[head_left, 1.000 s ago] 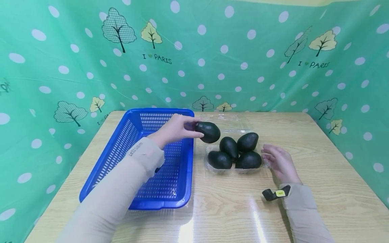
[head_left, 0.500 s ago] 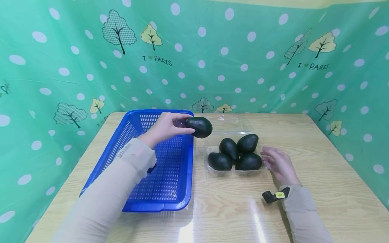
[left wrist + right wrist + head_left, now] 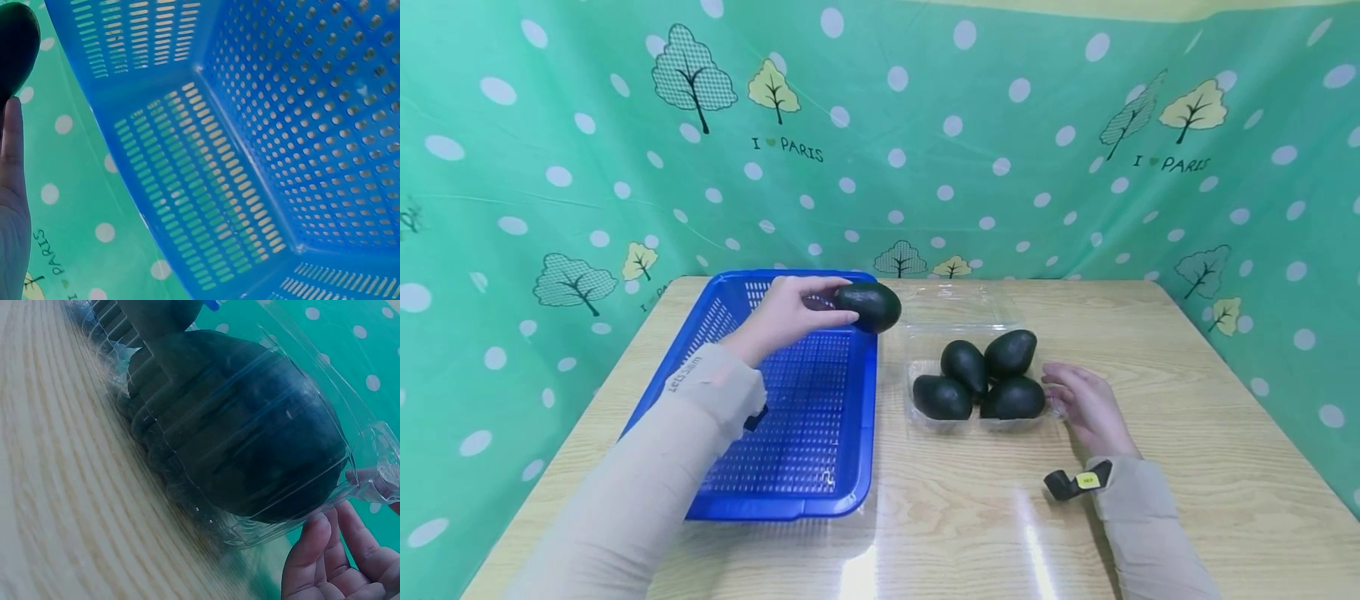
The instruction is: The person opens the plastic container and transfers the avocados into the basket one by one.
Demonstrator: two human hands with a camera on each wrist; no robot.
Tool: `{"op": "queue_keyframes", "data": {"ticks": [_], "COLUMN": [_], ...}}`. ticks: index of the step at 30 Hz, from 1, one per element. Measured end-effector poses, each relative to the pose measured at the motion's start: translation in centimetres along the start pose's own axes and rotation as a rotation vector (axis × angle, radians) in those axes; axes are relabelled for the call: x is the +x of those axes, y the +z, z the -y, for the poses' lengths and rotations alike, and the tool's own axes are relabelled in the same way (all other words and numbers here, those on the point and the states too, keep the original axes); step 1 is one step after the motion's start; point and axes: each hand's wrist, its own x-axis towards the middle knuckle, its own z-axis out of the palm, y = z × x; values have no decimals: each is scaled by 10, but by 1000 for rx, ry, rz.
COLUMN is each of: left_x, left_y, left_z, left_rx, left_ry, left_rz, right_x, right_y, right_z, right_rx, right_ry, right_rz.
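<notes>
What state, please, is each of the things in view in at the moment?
Held dark green oval avocado: whole, off the table.
Person's left-hand grip: pinching that avocado.
Blue perforated rectangular plastic basket: upright, no avocado visible inside.
Clear rectangular plastic container: open.
Its clear plastic lid: lying back behind it.
Four dark green oval avocados: resting in the container.
Person's right-hand grip: holding the container's right edge.

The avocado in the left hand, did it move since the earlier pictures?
Yes. In the head view, the avocado went left: first just right of the blue basket, now overlapping its right rim.
</notes>
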Motion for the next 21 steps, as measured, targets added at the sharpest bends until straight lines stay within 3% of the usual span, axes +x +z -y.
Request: {"op": "queue_keyframes", "data": {"ticks": [9,17,21], "left_x": [-6,-7,-8], "left_y": [-8,-8,-7], "left_z": [8,28,39], "left_rx": [13,-58,-58], "left_ry": [-29,-83,-123], "left_rz": [-89,-153,-151], "right_x": [-1,-1,-1], "right_y": [1,1,1], "right_z": [3,3,3], "right_rx": [-23,-26,-20], "right_ry": [11,32,51], "right_rz": [-21,-34,-45]}}
